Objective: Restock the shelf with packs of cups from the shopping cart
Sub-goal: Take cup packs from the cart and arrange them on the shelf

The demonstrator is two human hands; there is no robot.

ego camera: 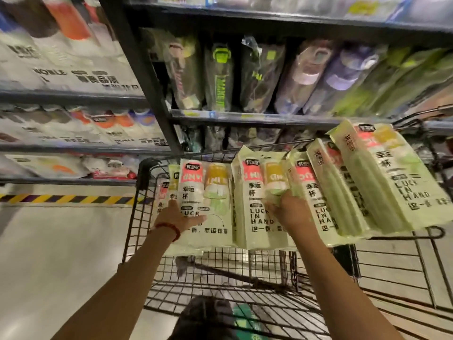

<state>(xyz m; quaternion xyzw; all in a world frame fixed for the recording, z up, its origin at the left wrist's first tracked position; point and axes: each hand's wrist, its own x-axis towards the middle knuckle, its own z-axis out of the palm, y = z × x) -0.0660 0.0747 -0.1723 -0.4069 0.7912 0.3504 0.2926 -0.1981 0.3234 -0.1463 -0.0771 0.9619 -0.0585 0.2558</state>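
Tape: yellow and dark stripes on the floor at far left, below the white packs on the left-hand racks.
Cart: black wire basket, its front rim close to the shelf; the packs stand against the front end, and the wire floor nearer the camera is bare.
Left hand: arm stretched forward and up from the lower left, red bracelet on the wrist. The thumb lies across the front of the left pack. The fingers run straight up along its left edge and appear to slip behind it, so the grip is clamped on that pack.
Left pack: upright at the cart's front left, pale green with pink and yellow cups showing. The grip holds its lower left part. Thinner packs stand just behind it to the left.
Middle pack: upright, touching the left pack's right edge, with the same print.
Right hand: arm reaching forward from the lower right with the back of the hand to the camera. The fingers are curled round the bulge of cups in the middle pack's right half, so the grip is closed on it.
Right packs: several more of the same, leaning to the left and overlapping; the last one rises above the cart's rim.
Shelf: dark metal, beyond the cart, holding bagged bottles in black, purple and green.
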